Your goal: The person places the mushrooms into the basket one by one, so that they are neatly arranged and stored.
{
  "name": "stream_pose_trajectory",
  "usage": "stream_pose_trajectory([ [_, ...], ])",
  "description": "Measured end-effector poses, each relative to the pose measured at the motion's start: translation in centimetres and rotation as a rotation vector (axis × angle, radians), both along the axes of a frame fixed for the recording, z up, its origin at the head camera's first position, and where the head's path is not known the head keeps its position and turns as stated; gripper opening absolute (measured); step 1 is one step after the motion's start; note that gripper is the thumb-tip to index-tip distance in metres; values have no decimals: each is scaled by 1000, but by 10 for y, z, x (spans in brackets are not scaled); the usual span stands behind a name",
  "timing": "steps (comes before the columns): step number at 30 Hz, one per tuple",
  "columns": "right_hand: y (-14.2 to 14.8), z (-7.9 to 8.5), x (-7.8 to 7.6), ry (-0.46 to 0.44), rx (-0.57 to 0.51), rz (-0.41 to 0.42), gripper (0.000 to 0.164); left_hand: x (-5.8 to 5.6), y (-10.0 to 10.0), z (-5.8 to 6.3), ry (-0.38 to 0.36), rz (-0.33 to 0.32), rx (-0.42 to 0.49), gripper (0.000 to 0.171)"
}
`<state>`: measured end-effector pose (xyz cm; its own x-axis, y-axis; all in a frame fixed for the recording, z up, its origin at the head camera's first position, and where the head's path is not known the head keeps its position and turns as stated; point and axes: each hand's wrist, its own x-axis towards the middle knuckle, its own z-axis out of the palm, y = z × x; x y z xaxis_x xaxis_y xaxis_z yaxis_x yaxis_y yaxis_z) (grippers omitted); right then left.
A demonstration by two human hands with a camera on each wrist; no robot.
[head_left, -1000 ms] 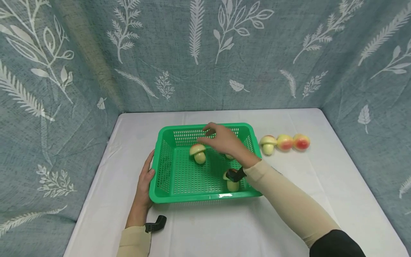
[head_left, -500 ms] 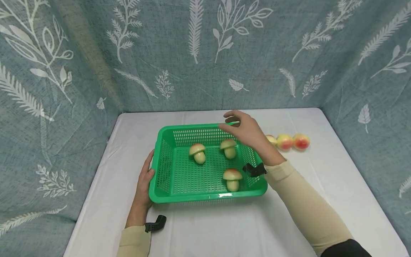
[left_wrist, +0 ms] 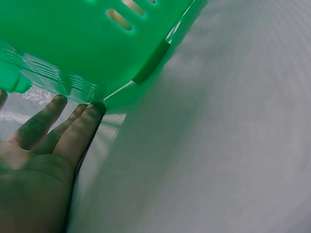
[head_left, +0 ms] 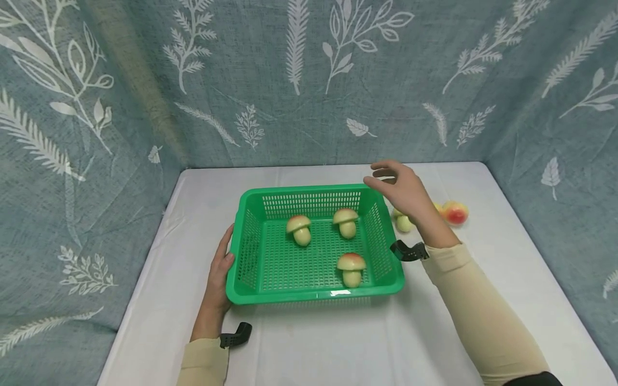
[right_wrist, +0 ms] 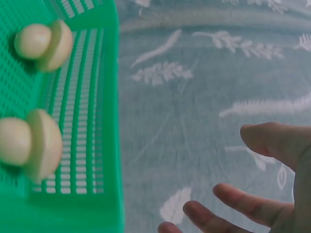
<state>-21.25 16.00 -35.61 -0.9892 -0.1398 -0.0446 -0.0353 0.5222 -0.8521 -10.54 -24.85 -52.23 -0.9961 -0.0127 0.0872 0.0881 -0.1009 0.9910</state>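
Observation:
A green plastic basket (head_left: 289, 298) sits on the white-covered table. Three toy mushrooms with tan-red caps lie in it: a left one (head_left: 299, 230), a back right one (head_left: 345, 222) and a front right one (head_left: 351, 269). My left hand (head_left: 215, 279) rests against the basket's left side; its fingers (left_wrist: 80, 133) look nearly straight in the left wrist view. My right hand (head_left: 403, 187) hovers past the back right corner, holding nothing, fingers spread in the right wrist view. Below it, another mushroom (head_left: 403, 223) is partly hidden outside the basket.
Right of the basket lies a red-and-yellow toy fruit (head_left: 456, 213); a second yellow one (head_left: 438, 207) beside it is mostly covered by my right arm. A blue-grey leaf-patterned curtain (head_left: 270, 128) surrounds the table's back and sides.
My right hand has moved rightward from above the basket to beyond its back right corner, uncovering the back right mushroom. The left hand and the basket stay in place.

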Motion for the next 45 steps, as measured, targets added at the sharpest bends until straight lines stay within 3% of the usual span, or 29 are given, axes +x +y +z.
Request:
stream_pose_trajectory([
  [10,24,-2,-3,-37,79,-70,63,-1,-1,3,-10,-6,-18,72],
  [24,53,-16,-5,-94,101,-149,64,-2,-3,6,-11,-2,-24,72],
  [37,71,-48,-9,-174,88,-171,67,-4,-3,3,-7,4,-21,72],
  [45,74,-59,-8,-179,72,-183,65,-5,-3,-1,1,6,-25,72],
])
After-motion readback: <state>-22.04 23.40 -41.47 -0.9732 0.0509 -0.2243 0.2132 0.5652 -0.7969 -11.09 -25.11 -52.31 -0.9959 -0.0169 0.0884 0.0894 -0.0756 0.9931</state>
